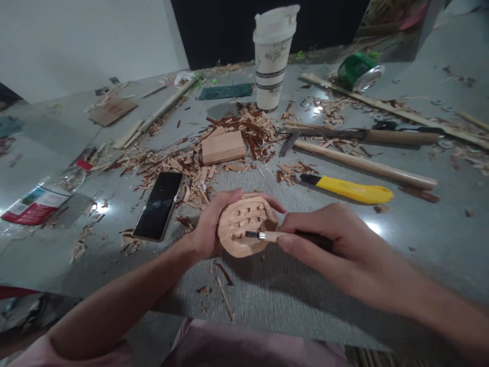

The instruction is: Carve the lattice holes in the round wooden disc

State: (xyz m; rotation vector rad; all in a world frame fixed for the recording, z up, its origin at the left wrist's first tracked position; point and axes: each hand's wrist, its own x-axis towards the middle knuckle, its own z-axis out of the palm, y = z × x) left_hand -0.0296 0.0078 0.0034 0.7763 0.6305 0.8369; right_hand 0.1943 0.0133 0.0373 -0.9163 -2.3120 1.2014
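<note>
A round, pale wooden carving (244, 243) with rows of small notches cut into its face rests in my left hand (209, 227). The thumb lies along its upper left edge, and fingertips show behind its far side. My right hand (328, 237) is closed around a small chisel (270, 236) with a light handle and a metal ferrule. Its blade points left and meets the lower part of the notched face. Much of the handle is hidden by my fingers. Just above my right hand lies a yellow utility knife (349, 189).
Wood shavings (260, 125) spread around a wooden block (223, 147). A phone (158, 205) and a plastic bottle (45, 196) lie left. Behind stands a paper cup (272, 66); right are a wooden-handled tool (367, 162), a file (397, 136) and a green can (357, 71).
</note>
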